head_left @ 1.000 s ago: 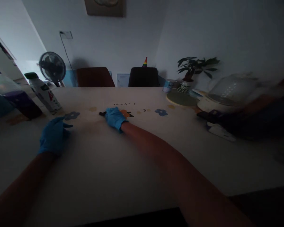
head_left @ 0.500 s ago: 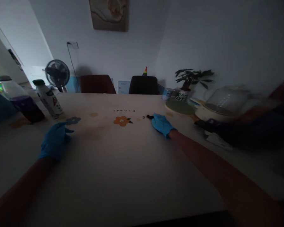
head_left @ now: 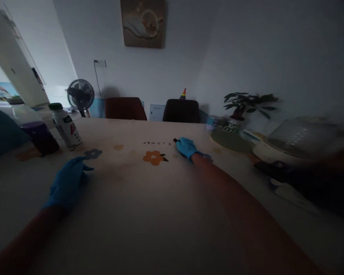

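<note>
On the left side of the pale, flower-printed table [head_left: 126, 214], my left hand [head_left: 67, 181] wears a blue glove, with fingers apart and nothing in them. My right hand [head_left: 186, 148], also in a blue glove, is closed around a small black object [head_left: 175, 140] whose end pokes out past the fingers. That hand is just right of the printed word and above the orange printed flower [head_left: 154, 157].
At the left stand a white bottle with a green cap [head_left: 65, 126] and a purple-and-clear container [head_left: 40, 135]. Toward the right are a round green mat [head_left: 231, 139], a potted plant [head_left: 233, 124], a can [head_left: 212, 123] and a domed pot [head_left: 292, 141]. Two chairs [head_left: 125, 108] line the far edge.
The view has shifted, so the room's contents appear lower and further right. My right hand has moved left across the table with the black object, close to the printed word. My left hand remains open.
</note>
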The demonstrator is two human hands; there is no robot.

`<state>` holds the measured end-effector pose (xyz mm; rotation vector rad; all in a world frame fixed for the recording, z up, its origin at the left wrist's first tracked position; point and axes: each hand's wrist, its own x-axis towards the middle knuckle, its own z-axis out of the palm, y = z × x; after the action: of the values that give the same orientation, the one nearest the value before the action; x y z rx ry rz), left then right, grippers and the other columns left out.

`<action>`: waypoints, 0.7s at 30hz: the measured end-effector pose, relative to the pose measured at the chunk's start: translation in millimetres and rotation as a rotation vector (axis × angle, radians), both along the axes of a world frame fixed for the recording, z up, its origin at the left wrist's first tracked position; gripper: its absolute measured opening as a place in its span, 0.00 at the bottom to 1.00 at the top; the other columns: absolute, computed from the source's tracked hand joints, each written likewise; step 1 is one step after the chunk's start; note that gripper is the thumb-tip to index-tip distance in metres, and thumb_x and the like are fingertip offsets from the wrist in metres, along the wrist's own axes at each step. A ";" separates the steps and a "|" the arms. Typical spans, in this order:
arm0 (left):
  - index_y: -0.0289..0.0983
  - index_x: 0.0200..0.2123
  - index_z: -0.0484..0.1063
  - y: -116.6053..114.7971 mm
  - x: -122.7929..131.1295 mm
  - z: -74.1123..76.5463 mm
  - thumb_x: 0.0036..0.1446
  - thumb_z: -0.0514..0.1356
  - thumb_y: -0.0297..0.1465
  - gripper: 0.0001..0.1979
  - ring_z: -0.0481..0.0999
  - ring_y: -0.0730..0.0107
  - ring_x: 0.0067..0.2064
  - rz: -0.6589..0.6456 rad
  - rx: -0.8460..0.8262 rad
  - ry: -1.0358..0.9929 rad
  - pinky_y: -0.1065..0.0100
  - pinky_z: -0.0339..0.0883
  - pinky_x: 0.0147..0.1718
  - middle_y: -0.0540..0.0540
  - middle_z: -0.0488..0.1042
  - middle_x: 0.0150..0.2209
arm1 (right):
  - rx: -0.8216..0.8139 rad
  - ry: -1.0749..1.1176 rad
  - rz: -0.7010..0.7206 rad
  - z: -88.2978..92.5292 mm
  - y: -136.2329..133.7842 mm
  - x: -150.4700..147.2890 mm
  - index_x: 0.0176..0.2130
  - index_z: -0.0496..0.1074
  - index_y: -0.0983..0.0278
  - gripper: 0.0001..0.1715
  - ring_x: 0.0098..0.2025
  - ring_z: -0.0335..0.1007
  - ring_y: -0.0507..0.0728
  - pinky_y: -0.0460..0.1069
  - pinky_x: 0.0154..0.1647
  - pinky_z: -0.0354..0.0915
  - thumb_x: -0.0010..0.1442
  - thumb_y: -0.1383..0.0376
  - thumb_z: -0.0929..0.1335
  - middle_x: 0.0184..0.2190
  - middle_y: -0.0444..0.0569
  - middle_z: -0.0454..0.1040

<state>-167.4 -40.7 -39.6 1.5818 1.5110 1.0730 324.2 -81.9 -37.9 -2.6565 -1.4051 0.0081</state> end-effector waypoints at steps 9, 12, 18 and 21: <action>0.40 0.56 0.83 -2.0 1.6 4.0 0.47 0.57 0.57 0.40 0.78 0.51 0.37 0.044 -0.038 0.007 0.57 0.72 0.41 0.43 0.85 0.38 | 0.026 0.105 0.395 -1.2 109.6 -103.7 0.69 0.84 0.62 0.25 0.73 0.81 0.68 0.69 0.82 0.71 0.89 0.48 0.74 0.72 0.59 0.83; 0.40 0.55 0.83 -1.6 0.6 3.9 0.48 0.57 0.57 0.39 0.78 0.50 0.38 0.041 -0.053 0.013 0.56 0.73 0.41 0.43 0.84 0.37 | 0.037 0.141 0.545 -3.1 128.4 -148.0 0.70 0.84 0.63 0.22 0.75 0.80 0.66 0.67 0.85 0.68 0.90 0.53 0.71 0.74 0.59 0.83; 0.40 0.59 0.84 4.6 -4.2 -5.2 0.58 0.59 0.51 0.33 0.81 0.51 0.40 0.031 -0.007 0.025 0.58 0.75 0.42 0.42 0.88 0.42 | 0.096 0.190 0.763 -18.3 123.3 -214.4 0.72 0.84 0.64 0.23 0.78 0.78 0.64 0.60 0.89 0.60 0.88 0.61 0.68 0.75 0.50 0.85; 0.39 0.60 0.84 0.4 0.4 -0.4 0.59 0.60 0.47 0.31 0.80 0.54 0.37 0.048 -0.009 -0.044 0.60 0.74 0.38 0.41 0.88 0.41 | 0.142 0.242 0.862 -26.7 107.4 -218.4 0.74 0.84 0.57 0.26 0.81 0.76 0.65 0.60 0.91 0.58 0.85 0.63 0.70 0.77 0.46 0.83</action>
<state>-167.0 -40.3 -40.0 1.5130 1.5297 1.1185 105.8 25.5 -64.5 -1.6828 -2.2065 0.2887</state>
